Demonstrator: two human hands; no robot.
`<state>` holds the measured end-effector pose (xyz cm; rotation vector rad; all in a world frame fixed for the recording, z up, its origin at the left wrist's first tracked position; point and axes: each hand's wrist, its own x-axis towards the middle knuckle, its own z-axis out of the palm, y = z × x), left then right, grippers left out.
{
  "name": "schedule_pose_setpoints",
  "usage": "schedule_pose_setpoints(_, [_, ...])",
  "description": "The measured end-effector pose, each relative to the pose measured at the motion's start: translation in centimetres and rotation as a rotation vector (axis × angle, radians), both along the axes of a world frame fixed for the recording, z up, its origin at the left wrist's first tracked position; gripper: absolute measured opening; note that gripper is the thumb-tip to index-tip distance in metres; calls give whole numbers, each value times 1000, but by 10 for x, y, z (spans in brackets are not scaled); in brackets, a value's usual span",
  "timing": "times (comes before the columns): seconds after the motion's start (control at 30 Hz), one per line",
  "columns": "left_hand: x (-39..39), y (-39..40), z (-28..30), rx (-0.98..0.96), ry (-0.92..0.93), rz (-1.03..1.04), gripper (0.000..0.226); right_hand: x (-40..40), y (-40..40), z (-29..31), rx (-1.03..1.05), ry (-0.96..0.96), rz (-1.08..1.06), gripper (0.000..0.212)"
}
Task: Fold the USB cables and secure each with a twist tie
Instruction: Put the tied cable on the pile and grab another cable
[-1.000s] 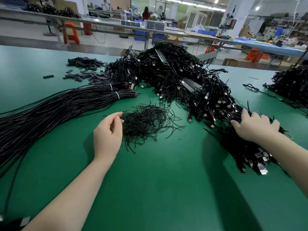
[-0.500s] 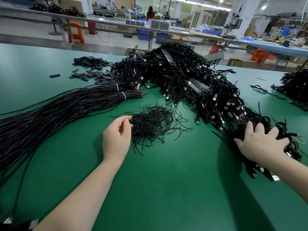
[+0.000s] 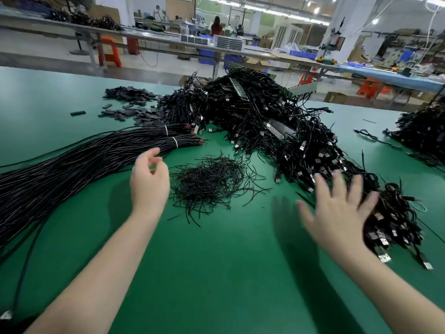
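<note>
A small heap of black twist ties point(image 3: 212, 182) lies in the middle of the green table point(image 3: 216, 273). Behind and to the right sprawls a large pile of folded black USB cables point(image 3: 277, 131). Long straight cables point(image 3: 72, 165) bundled with white bands stretch off to the left. My left hand point(image 3: 149, 182) hovers just left of the ties, fingers loosely curled, holding nothing. My right hand point(image 3: 337, 213), blurred by motion, is lifted with fingers spread, just left of the cable pile's near end, also holding nothing.
Small dark flat pieces point(image 3: 130, 104) are scattered at the back left. Another black cable pile point(image 3: 423, 131) sits at the far right edge. Workbenches, orange stools and a person stand beyond the table.
My right hand has lifted off the cable pile and swung left, fingers now spread. My left hand has risen slightly from the edge of the twist ties.
</note>
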<state>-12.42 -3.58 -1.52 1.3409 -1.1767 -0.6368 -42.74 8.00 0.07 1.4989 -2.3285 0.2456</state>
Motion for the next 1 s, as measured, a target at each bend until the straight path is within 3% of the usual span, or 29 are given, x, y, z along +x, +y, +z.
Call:
schedule_pose_setpoints(0.1, [26, -40, 15, 140, -227, 33, 42, 47, -5, -24, -78, -95, 225, 55])
schedule_pose_setpoints(0.27, [87, -85, 15, 262, -1090, 72, 39, 70, -14, -56, -25, -367, 321, 43])
schedule_pose_setpoints(0.37, [111, -97, 8, 307, -1346, -4, 38, 67, -15, -60, -118, -447, 328, 31])
schedule_pose_setpoints(0.6, [106, -110, 4, 210, -1227, 93, 10, 66, -16, -61, -117, -462, 324, 23])
schedule_pose_setpoints(0.7, [104, -114, 7, 229, -1156, 80, 12, 65, -16, -60, -111, -465, 327, 23])
schedule_pose_setpoints(0.83, [108, -112, 22, 113, -710, 204, 19, 65, -15, -59, -107, -476, 325, 23])
schedule_pose_setpoints(1.0, [113, -95, 59, -145, -162, 641, 17, 65, -15, -58, -82, -485, 313, 22])
